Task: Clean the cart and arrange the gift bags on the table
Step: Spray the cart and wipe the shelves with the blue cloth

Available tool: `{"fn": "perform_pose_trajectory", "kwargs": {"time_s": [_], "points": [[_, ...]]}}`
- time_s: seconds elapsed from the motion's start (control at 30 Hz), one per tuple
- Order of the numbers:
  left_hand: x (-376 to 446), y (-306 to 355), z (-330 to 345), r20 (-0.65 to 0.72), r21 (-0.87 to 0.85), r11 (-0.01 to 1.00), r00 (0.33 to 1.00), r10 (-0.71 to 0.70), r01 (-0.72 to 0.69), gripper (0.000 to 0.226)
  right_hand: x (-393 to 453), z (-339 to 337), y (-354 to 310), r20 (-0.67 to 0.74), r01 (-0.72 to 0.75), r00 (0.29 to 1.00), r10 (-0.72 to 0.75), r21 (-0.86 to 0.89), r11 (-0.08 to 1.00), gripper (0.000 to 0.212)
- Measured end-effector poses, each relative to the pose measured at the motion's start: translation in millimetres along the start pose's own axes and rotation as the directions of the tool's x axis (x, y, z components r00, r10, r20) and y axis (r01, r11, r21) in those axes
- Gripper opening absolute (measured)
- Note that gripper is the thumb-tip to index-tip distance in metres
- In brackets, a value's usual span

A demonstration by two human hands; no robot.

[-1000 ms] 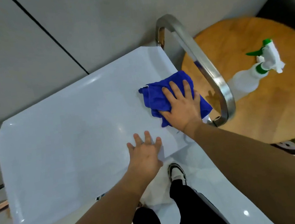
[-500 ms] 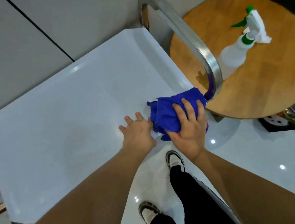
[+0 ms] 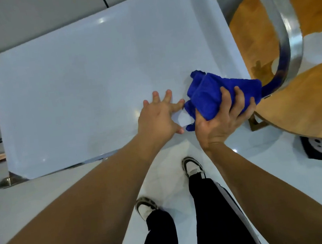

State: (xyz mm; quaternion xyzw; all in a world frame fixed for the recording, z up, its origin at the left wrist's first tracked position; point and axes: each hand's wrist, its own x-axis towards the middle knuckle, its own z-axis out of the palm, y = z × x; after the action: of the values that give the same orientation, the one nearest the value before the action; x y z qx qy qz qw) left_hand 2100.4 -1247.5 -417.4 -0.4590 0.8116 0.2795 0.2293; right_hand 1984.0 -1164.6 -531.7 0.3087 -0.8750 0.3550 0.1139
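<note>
Cart [image 3: 82, 80] top: left hand [image 3: 158, 118] flat on it, fingers spread. Right hand [image 3: 222, 122] just beside, bunching the blue cloth [image 3: 211, 95] at the near corner.

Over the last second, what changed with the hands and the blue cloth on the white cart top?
The right hand dragged the crumpled blue microfibre cloth from the far corner beside the curved steel handle back to the near edge of the white cart top, and now bunches it in curled fingers rather than pressing it flat. The left hand stayed flat on the cart top, now close to the cloth.
</note>
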Motion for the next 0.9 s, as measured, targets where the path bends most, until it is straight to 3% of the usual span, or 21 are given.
{"fn": "perform_pose_trajectory", "kwargs": {"time_s": [0.13,0.27,0.43,0.63,0.73,0.8,0.9], "points": [[-20,-46,22,-0.241,-0.232,0.969,0.97,0.029,-0.087,0.078,-2,8,2,-0.093,0.029,0.995,-0.024,0.047,0.998,0.056],[-60,-123,53,-0.577,-0.051,0.998,0.816,-0.001,-0.035,0.059,-4,16,-3,-0.183,-0.001,0.983,0.018,0.093,0.996,0.046],[-68,-137,75,-0.535,-0.072,0.997,0.843,-0.052,0.016,0.055,-43,17,-38,-0.088,0.001,0.996,0.009,0.11,0.994,0.062],[-77,-160,68,-0.485,-0.21,0.973,0.874,-0.016,-0.099,0.052,-97,25,-94,-0.095,-0.004,0.995,0.011,0.075,0.997,0.06],[-104,-186,78,-0.661,-0.307,0.949,0.733,-0.161,-0.068,0.036,-122,25,-121,-0.075,-0.025,0.997,0.031,0.073,0.997,0.059],[-130,-214,94,-0.708,-0.399,0.917,0.635,-0.309,0.001,0.031,-138,25,-141,-0.054,-0.031,0.998,0.034,0.049,0.998,0.06],[-165,-258,117,-0.702,-0.445,0.889,0.573,-0.422,0.11,0.031,-165,25,-173,-0.03,-0.017,0.999,0.019,0.058,0.998,0.059]]}}
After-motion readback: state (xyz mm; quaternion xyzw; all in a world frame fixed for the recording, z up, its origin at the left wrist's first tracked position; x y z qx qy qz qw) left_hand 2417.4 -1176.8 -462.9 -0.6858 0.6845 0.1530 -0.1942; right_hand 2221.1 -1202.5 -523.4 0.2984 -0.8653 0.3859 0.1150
